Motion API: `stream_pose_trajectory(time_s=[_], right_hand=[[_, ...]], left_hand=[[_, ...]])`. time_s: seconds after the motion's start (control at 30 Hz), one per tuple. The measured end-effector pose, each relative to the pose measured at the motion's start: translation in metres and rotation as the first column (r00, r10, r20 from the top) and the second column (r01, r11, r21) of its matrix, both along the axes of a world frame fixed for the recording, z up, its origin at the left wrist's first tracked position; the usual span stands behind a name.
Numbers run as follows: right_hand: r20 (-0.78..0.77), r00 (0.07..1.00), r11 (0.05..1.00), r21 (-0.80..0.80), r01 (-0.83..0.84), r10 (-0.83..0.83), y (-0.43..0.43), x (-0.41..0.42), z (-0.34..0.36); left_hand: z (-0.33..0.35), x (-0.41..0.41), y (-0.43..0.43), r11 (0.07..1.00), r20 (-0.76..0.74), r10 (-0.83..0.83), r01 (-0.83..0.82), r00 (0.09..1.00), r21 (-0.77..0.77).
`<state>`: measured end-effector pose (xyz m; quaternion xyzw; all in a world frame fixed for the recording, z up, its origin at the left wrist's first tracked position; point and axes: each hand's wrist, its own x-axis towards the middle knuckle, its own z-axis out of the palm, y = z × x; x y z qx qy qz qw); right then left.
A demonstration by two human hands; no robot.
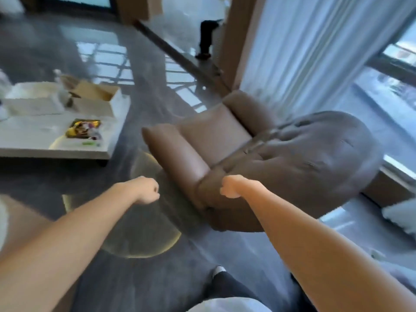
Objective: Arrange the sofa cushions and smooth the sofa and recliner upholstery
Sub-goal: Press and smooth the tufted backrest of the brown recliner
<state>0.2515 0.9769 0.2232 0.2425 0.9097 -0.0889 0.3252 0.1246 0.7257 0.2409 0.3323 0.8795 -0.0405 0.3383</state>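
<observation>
Brown upholstery covers the recliner (pixel 258 154), which stands directly ahead of both hands, its near armrest corner just beyond the right hand (pixel 230 186). The right hand is clenched into a fist at that corner; contact with the fabric cannot be confirmed. The left hand (pixel 147 190) is also clenched, holds nothing, and hangs over the grey carpet to the left of the chair.

Risk: a closed fist drags and bunches fabric instead of flattening it; open the palm before stroking. Pushing hard on the armrest could turn or shift the chair on its base. The low table (pixel 67 131), well to the left of the left hand, carries loose items that a wide arm sweep could disturb.

Condition: seat and armrests appear smooth and taut; the padded backrest shows tufting and creases. The picture is motion-blurred, so fine wrinkles cannot be judged.
</observation>
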Motion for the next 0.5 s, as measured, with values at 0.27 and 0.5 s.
stream_pose_trajectory(time_s=[0.27, 0.5], right_hand=[[-0.142, 0.987, 0.962, 0.247, 0.113, -0.080, 0.123, 0.107, -0.035], [-0.337, 0.913, 0.945, 0.301, -0.128, 0.231, 0.185, 0.163, -0.083]], left_hand=[[-0.032, 0.052, 0.187, 0.967, 0.077, -0.163, 0.144, 0.984, 0.210], [-0.070, 0.100, 0.359, 0.926, 0.245, 0.028, -0.117, 0.969, 0.359]])
